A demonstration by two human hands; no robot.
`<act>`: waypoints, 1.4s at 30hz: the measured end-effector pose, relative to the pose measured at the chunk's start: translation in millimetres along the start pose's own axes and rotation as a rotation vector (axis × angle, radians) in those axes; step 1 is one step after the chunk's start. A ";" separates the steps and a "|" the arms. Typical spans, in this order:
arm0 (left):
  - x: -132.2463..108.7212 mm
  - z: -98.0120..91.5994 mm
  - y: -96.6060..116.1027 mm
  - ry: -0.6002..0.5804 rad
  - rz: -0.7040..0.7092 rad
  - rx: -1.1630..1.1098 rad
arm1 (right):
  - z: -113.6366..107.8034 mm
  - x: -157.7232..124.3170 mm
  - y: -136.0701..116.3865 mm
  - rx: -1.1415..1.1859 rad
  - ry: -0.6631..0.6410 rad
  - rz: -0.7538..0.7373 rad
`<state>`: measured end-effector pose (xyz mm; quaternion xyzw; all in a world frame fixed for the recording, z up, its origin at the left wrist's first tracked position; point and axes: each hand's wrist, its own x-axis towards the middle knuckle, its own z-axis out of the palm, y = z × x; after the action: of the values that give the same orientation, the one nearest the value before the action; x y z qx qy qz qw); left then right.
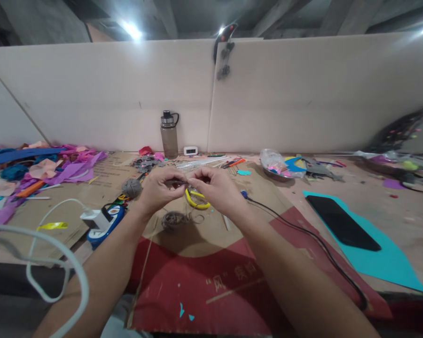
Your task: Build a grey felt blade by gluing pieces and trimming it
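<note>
My left hand (164,187) and my right hand (215,188) meet above the cardboard, the fingers of each closed in a pinch. Between the fingertips is something small, thin and dark, too indistinct to name. Just below them lies a yellow ring-like piece (198,205), perhaps a tool's handle, partly covered by my right hand. A loose tangle of grey-brown cord (175,220) rests on the cardboard under my left hand. Beside my left wrist sits a ball of grey yarn (131,188).
Red-printed cardboard (211,286) covers the table before me. A blue-white power strip (107,225) and white cable (78,270) lie left, near coloured fabric scraps (45,169). Behind stands a bottle (169,136). At right are a black cable (303,228), a phone (341,221) and a foil dish (278,174).
</note>
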<state>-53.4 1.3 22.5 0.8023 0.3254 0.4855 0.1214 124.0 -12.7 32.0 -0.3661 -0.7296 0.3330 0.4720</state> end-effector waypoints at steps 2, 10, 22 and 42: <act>-0.9 1.6 0.0 0.034 -0.010 0.020 | 2.3 -2.4 -3.0 -0.097 0.053 -0.047; -3.9 4.5 5.6 0.270 -0.324 -0.177 | 22.5 -12.4 -5.2 -0.364 0.318 -0.488; -3.5 6.7 7.9 0.229 -0.461 -0.792 | 24.7 -12.6 10.4 -0.417 0.359 -0.634; -0.1 7.5 11.7 0.165 -0.513 -1.010 | 19.5 -9.5 16.0 -0.524 0.310 -0.656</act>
<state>-42.3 -6.8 24.7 0.4997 0.2458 0.5968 0.5777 112.0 -15.3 7.9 -0.2681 -0.7874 -0.0891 0.5479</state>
